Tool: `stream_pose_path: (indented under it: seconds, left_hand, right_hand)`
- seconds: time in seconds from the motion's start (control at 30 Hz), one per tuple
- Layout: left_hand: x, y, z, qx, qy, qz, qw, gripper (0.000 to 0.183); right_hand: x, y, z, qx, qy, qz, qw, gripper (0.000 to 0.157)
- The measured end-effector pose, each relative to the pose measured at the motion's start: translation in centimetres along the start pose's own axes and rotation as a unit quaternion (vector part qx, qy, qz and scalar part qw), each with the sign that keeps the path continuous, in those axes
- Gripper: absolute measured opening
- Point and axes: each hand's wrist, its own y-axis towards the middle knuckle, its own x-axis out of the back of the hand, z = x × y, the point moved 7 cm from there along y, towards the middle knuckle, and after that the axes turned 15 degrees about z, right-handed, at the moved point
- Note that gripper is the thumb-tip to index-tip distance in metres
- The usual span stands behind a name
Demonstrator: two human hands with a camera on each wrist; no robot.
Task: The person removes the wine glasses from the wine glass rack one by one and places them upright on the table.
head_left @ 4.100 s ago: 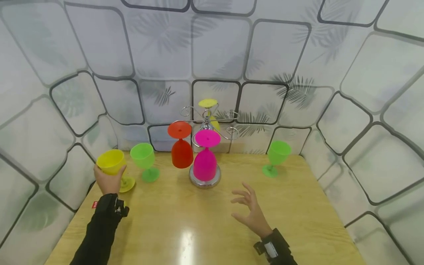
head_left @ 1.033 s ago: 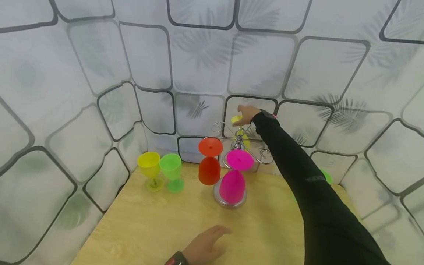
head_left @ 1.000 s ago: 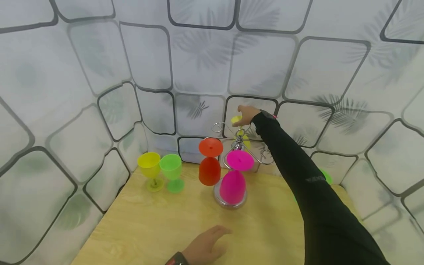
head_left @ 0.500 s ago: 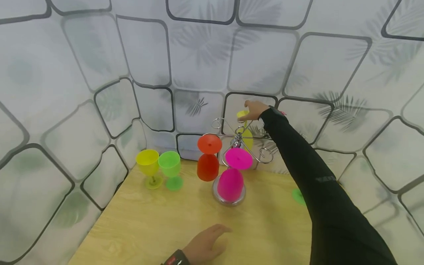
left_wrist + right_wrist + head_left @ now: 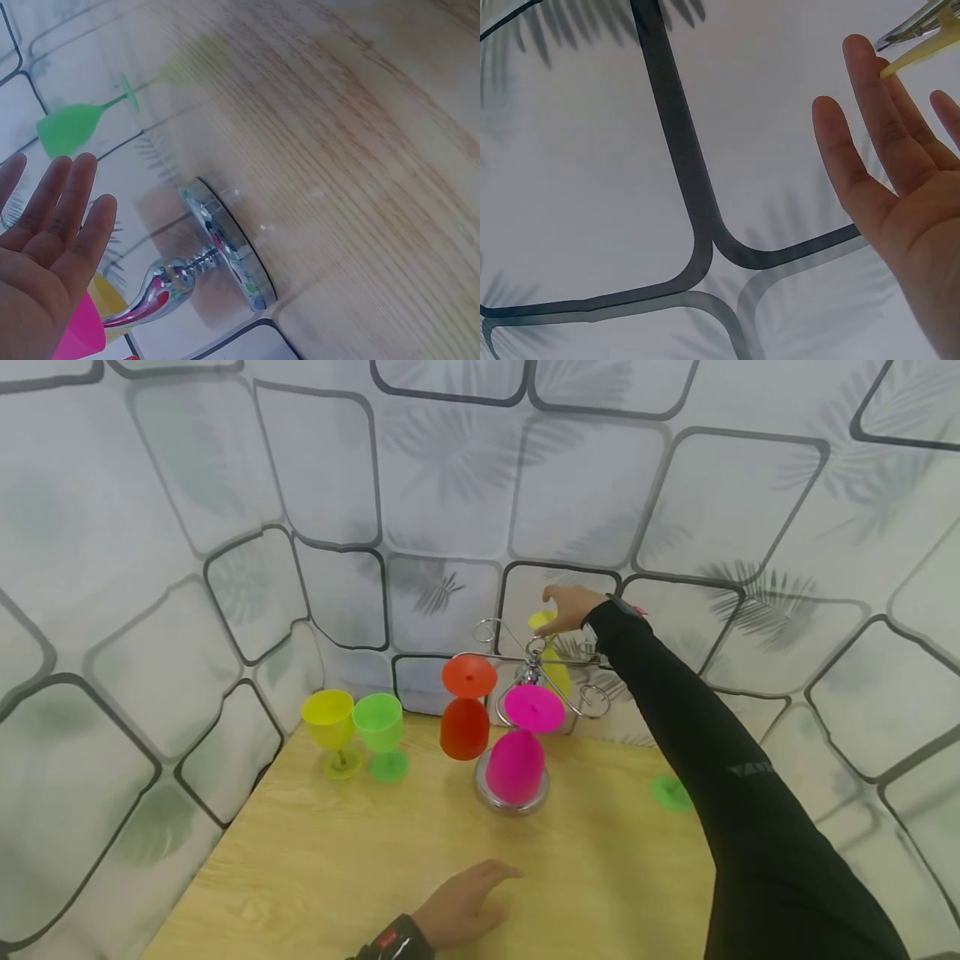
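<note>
A chrome stemware rack (image 5: 530,673) holds an upside-down red goblet (image 5: 465,729), a pink goblet (image 5: 516,767) and, at the back, a yellow goblet (image 5: 556,675). My right hand (image 5: 577,607) has thumb and fingers on either side of the yellow goblet's foot. In the right wrist view, the foot's edge (image 5: 915,56) meets the fairly straight fingers (image 5: 881,120); the thumb is out of sight. My left hand (image 5: 467,906) hovers near the table's middle, holding nothing; its fingers (image 5: 56,210) are spread in the left wrist view.
At the left stand an upright yellow goblet (image 5: 330,718) and a green goblet (image 5: 379,722), close together. Another green goblet (image 5: 71,129) stands at the right, mostly hidden by my right sleeve (image 5: 712,777) in the head view. Patterned curtain (image 5: 450,485) surrounds the wooden table (image 5: 300,860).
The left hand has released the left yellow goblet and come to the middle. The right hand has reached the rack's yellow goblet and shifted it slightly right.
</note>
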Motion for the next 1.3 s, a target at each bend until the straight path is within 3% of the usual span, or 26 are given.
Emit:
stream_pose_path:
  seconds: [0.4,0.63,0.83,0.97,1.03,1.1,1.27,1.3]
  left_hand:
    - [0.8,-0.3,0.1,-0.013,0.023,-0.021,0.9994,0.045]
    - [0.2,-0.6,0.3,-0.015,0.005,-0.032,0.9994,0.044]
    - [-0.5,-1.0,0.6,0.004,-0.017,-0.027,0.9995,0.044]
    - [-0.6,-1.1,0.6,0.010,-0.016,-0.025,0.9995,0.043]
    - [-0.6,-1.1,0.7,0.012,-0.015,-0.021,0.9996,0.044]
    - [-0.6,-1.1,0.7,0.014,-0.011,-0.018,0.9997,0.045]
    - [-0.6,-1.1,1.0,0.013,-0.006,-0.011,0.9998,0.047]
    - [-0.6,-1.2,1.0,0.012,-0.008,-0.009,0.9999,0.047]
  right_hand:
    - [2.6,0.5,4.5,0.014,-0.023,-0.005,1.000,0.069]
    - [2.9,2.2,7.0,0.017,-0.036,-0.003,0.999,0.068]
    - [3.5,3.1,8.9,0.022,-0.054,-0.013,0.998,0.069]
    - [3.6,4.5,9.1,0.022,-0.050,-0.012,0.998,0.069]
    - [3.6,6.1,8.7,0.026,-0.046,-0.012,0.999,0.070]
    - [3.2,10.2,6.8,0.037,-0.050,-0.026,0.998,0.077]
    - [1.0,26.0,-0.6,0.066,-0.071,-0.085,0.992,0.100]
    - [0.7,28.2,-1.4,0.070,-0.070,-0.083,0.992,0.104]
